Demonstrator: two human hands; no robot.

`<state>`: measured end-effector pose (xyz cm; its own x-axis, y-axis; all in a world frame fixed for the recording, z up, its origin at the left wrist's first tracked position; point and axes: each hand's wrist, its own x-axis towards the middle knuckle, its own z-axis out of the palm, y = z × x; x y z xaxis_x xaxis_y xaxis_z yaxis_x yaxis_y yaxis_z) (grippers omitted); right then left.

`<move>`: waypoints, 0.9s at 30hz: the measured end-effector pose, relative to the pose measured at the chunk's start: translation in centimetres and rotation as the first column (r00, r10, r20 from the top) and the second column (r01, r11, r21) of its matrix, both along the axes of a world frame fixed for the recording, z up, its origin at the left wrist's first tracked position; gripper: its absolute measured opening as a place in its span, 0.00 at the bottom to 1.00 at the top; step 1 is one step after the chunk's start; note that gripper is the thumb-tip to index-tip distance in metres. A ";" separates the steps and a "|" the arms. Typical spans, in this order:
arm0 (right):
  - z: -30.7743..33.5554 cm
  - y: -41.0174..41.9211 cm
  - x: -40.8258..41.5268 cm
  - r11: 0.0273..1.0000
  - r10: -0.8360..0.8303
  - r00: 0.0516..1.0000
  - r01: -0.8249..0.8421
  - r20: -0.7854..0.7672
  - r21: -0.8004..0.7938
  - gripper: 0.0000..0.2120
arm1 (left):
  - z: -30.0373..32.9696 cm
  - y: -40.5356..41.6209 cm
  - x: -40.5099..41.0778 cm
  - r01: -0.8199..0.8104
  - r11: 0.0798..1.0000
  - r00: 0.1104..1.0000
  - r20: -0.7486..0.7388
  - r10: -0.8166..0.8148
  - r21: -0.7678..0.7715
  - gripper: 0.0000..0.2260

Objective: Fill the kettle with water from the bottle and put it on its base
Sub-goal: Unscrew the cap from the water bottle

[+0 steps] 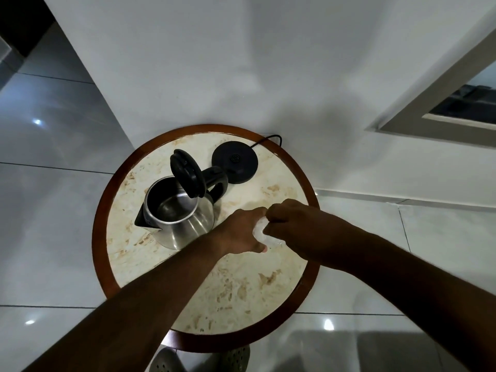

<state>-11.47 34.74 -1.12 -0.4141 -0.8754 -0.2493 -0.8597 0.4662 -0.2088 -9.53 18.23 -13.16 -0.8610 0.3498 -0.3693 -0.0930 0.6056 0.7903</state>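
Both hands wrapped round clear bottle (pixel 261 232) — left hand (pixel 241 232) gripping body, right hand (pixel 292 224) closed over top. Kettle (pixel 177 213) lid-up on table (pixel 241 291) — off base (pixel 235 161).

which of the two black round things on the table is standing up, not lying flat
The kettle's open lid, hinged up above the steel kettle. The other, the base, lies flat near the wall with its cord attached.

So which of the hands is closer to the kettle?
The left. The left hand grips the bottle right beside the kettle, almost touching its body. The right hand is on the bottle's far side, farther away.
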 end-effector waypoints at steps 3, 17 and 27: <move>-0.4 -0.1 0.3 0.991 -0.121 0.993 0.122 0.007 -0.052 0.23 | -0.1 -0.2 0.2 -0.035 0.999 0.999 0.011 0.035 0.013 0.30; 0.3 3.0 -0.1 0.913 -0.375 0.917 0.391 0.134 -0.116 0.12 | -0.9 -0.6 0.3 -0.034 0.997 0.999 -0.013 0.035 0.064 0.34; -17.5 5.9 2.1 0.647 -0.755 0.612 0.754 0.235 0.111 0.05 | -1.6 -0.2 0.9 -0.164 0.972 0.986 0.037 0.160 0.167 0.32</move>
